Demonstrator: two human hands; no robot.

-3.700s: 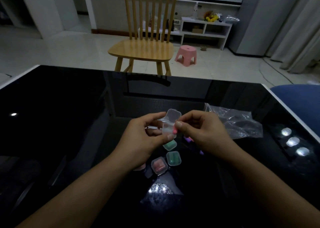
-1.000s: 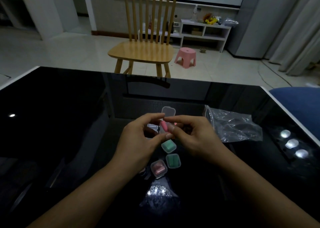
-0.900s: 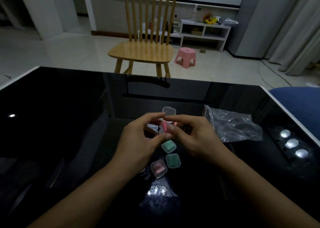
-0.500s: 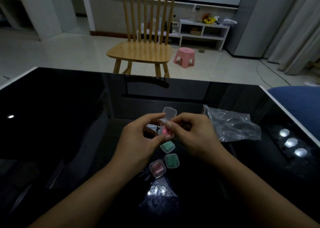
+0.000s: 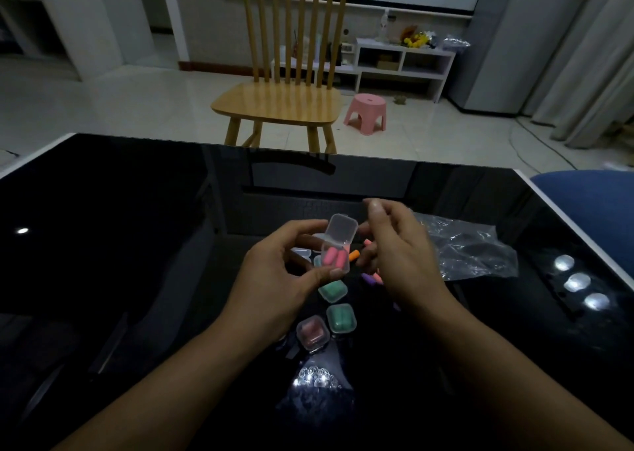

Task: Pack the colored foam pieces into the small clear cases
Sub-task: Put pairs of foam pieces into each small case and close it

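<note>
With two pink foam pieces now lying side by side in the open case, we read this fill as done. Half a second ago our right hand was pinched at the case mouth pressing a pink piece in; now it has pulled back to the right, fingers loosely spread and holding nothing. Our left hand grips the case above the surface, thumb on its near edge and fingers behind, hinged lid standing up.

What that means: only the lid is left on this one, likely a snap shut, then set it down with the others.

Packed cases sit closed on the surface just near of the hands: two green ones and a pink one. Loose pieces lie by the right hand: an orange one, a purple one, and others partly hidden. An empty-looking case shows behind the left-hand fingers. Crumpled clear bag lies to the right. Black glossy surface glares badly, so small pieces are hard to count.
</note>
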